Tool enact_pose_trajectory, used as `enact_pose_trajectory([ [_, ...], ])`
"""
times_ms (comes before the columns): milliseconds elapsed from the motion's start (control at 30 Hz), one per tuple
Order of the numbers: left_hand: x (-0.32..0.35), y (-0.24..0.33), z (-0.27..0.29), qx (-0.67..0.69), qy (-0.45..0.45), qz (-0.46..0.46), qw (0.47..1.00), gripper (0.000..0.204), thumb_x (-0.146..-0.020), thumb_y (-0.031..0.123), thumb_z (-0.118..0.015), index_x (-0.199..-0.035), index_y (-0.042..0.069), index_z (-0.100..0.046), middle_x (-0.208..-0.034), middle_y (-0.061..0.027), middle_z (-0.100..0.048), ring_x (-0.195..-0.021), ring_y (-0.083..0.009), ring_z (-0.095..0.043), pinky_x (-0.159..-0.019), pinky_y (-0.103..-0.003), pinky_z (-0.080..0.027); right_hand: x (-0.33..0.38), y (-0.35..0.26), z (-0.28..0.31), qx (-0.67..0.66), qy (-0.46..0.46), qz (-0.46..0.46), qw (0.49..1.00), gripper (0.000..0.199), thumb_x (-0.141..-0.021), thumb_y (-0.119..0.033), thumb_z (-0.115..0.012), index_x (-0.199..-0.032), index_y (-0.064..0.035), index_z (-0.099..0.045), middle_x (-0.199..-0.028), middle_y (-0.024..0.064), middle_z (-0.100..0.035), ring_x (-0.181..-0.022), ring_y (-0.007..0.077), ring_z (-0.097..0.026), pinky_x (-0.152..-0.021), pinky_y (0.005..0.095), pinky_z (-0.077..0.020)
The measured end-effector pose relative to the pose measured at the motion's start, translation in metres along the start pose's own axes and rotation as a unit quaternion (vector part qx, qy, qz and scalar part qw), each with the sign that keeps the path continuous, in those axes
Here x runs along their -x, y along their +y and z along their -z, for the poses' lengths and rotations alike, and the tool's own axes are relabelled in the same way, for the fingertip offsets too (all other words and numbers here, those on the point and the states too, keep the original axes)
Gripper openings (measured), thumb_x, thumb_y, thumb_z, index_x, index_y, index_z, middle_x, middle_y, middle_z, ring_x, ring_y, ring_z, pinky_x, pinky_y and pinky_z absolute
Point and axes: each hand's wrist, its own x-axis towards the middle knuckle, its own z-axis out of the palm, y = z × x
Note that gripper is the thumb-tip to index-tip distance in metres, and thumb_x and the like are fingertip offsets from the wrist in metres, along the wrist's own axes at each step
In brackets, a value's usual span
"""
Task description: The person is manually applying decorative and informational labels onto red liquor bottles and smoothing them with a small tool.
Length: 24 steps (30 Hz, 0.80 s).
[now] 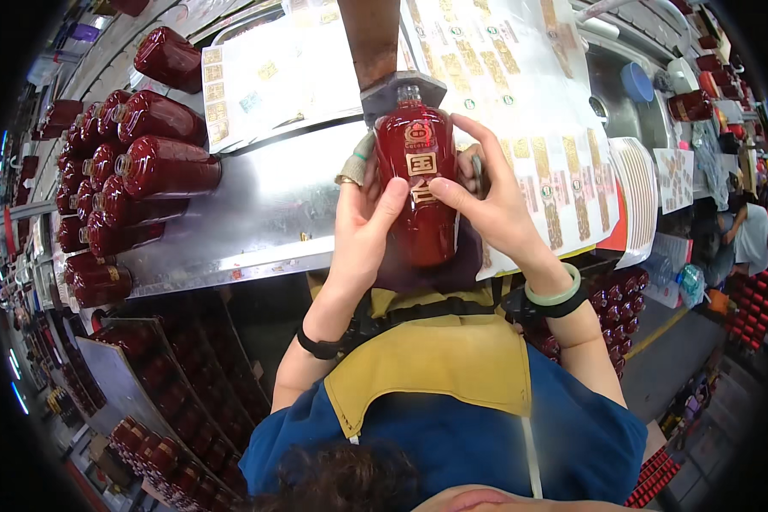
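Observation:
A glossy dark red glass bottle (427, 237) is between my two hands, its clear neck pointing away from me against a dark grey angled holder (436, 92). Gold decals (421, 163) run down its front. My left hand (365, 224) grips the left side, thumb lying along the glass, with a pale cloth cover on one finger. On the other side, my right hand (492, 200) holds the bottle, its thumb pressing on the lower gold decal and its index finger extended by the shoulder. The fingers behind the bottle are partly hidden.
Several red bottles (158, 166) lie stacked at the left of the metal table (264, 226). Sheets of gold decals (563, 183) cover the right side, with another decal sheet (273, 77) at the back left. A rusty metal post (371, 38) rises behind the holder. A blue cup (636, 82) stands far right.

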Motion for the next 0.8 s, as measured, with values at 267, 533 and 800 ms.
enact_pose_trajectory([
  [267, 0.001, 0.001, -0.001, -0.033, 0.005, 0.007, 0.999, 0.081, -0.096, 0.008, -0.073, -0.16, -0.002, -0.023, -0.159, -0.0198, -0.04, -0.144, -0.0259, -0.045, -0.12, -0.041, -0.039, 0.0, 0.002, 0.004, 0.035, -0.014, 0.015, 0.999, 0.079, -0.089, -0.021, -0.084, -0.153, -0.0043, -0.042, -0.091, -0.0022, -0.05, -0.084, 0.008, -0.049, -0.078, 0.0229, -0.0425],
  [533, 0.005, 0.003, -0.007, -0.107, 0.008, -0.008, 0.994, 0.086, -0.093, 0.007, -0.076, -0.16, 0.001, -0.023, -0.154, -0.018, -0.046, -0.136, -0.0233, -0.053, -0.112, -0.038, -0.046, -0.039, -0.057, 0.011, 0.229, 0.055, 0.296, 0.926, 0.026, -0.094, -0.005, -0.063, -0.12, -0.0042, -0.065, -0.104, 0.0127, -0.067, -0.101, 0.0271, -0.067, -0.087, 0.0363, -0.0546],
  [800, 0.016, 0.004, 0.023, 0.019, 0.053, -0.024, 0.998, 0.072, -0.112, 0.05, -0.038, -0.163, 0.003, -0.021, -0.165, -0.0221, -0.033, -0.15, -0.0349, -0.038, -0.127, -0.046, -0.026, -0.007, -0.048, 0.009, 0.404, -0.266, 0.54, 0.689, 0.022, -0.076, -0.017, -0.069, -0.097, -0.0101, -0.07, -0.096, 0.0011, -0.066, -0.093, 0.0195, -0.064, -0.086, 0.0389, -0.0576],
])
